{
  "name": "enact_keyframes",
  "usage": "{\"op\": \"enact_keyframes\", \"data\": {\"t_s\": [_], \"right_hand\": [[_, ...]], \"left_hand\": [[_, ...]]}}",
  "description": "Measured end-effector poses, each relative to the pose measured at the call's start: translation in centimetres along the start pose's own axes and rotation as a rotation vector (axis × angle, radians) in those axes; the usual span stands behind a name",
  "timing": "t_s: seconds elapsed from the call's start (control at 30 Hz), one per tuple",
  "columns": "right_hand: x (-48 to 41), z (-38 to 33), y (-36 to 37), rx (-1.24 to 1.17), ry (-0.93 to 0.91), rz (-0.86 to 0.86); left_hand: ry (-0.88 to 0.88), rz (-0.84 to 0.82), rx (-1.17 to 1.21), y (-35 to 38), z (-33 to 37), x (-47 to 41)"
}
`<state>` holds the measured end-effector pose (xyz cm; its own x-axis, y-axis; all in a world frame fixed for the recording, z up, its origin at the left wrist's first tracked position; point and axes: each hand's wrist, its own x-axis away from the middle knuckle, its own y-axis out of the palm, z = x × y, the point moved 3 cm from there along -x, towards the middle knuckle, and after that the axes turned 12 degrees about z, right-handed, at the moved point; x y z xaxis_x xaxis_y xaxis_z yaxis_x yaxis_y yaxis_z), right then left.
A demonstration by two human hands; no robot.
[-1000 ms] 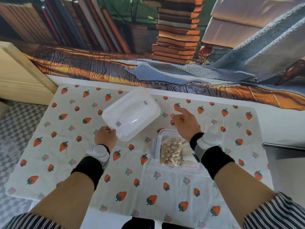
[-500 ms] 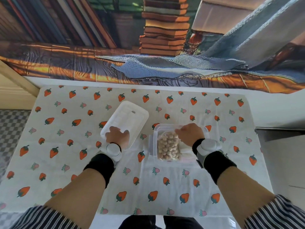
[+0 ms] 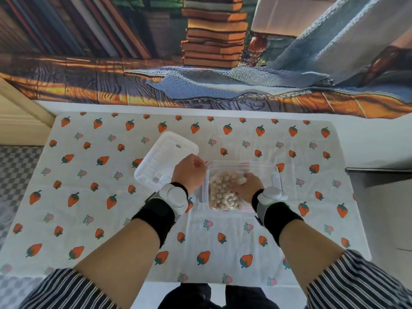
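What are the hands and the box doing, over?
Left hand curled at box rim, grip unclear. Right hand inside, pinching bag. Lid off, lying left. Nothing in the way.

The right hand (image 3: 246, 186) is down inside the clear container (image 3: 276, 175). The container's walls close it in on the far side and on its right, and the bag of beans (image 3: 223, 192) fills the floor to its left. The left hand (image 3: 189, 172) is just outside the container's left wall, with the flat white lid (image 3: 160, 161) close on its own left. Behind both wrists, and beyond the lid and container, the tabletop (image 3: 223, 253) is open cloth.
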<state>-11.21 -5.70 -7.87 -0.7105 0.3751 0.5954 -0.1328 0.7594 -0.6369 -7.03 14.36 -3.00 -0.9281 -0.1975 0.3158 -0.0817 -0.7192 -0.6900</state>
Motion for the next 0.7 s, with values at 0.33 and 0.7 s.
{"op": "enact_keyframes", "data": {"t_s": [0.33, 0.7], "right_hand": [[-0.6, -0.2, -1.1, -0.158, -0.029, 0.026], [0.8, -1.3, -2.2, -0.262, -0.150, -0.144]], "left_hand": [[-0.054, -0.009, 0.021, 1.3, 1.9, 2.3], [-0.371, -0.131, 0.269, 3.8, 2.1, 3.9]]}}
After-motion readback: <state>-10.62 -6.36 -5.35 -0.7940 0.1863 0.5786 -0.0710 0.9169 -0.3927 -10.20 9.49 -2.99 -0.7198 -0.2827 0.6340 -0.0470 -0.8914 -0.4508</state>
